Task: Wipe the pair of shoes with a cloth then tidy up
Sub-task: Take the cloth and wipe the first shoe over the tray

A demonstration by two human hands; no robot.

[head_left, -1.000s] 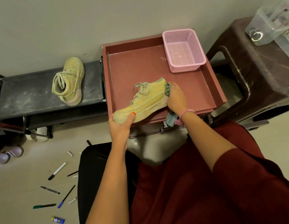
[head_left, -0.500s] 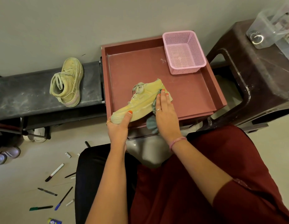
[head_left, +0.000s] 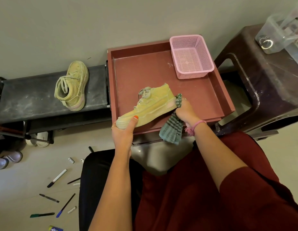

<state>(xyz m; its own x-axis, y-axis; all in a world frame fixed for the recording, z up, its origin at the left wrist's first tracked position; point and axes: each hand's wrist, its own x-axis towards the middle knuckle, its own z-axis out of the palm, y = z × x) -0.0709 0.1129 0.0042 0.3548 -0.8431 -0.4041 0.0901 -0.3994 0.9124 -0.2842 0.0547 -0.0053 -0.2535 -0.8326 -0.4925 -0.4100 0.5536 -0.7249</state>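
Observation:
A yellow-green lace-up shoe [head_left: 150, 105] lies on its side over the front of the dark red tray [head_left: 218, 90]. My left hand [head_left: 124, 130] grips its toe, thumb on top. My right hand [head_left: 185, 110] holds a green striped cloth [head_left: 171, 130] bunched against the shoe's heel; the cloth's loose end hangs below the tray's front edge. The second shoe [head_left: 72, 85] of the pair stands alone on the dusty black bench [head_left: 28, 99] to the left.
A pink mesh basket [head_left: 191, 55] sits in the tray's far right corner. A dark brown stool [head_left: 265, 84] with clear plastic boxes [head_left: 281, 30] stands at the right. Several pens and markers [head_left: 57, 178] lie scattered on the floor at lower left, near other footwear [head_left: 8, 160].
My right hand slid with the cloth from the shoe's side back to its heel. The shoe shifted slightly; my left hand kept its grip on the toe.

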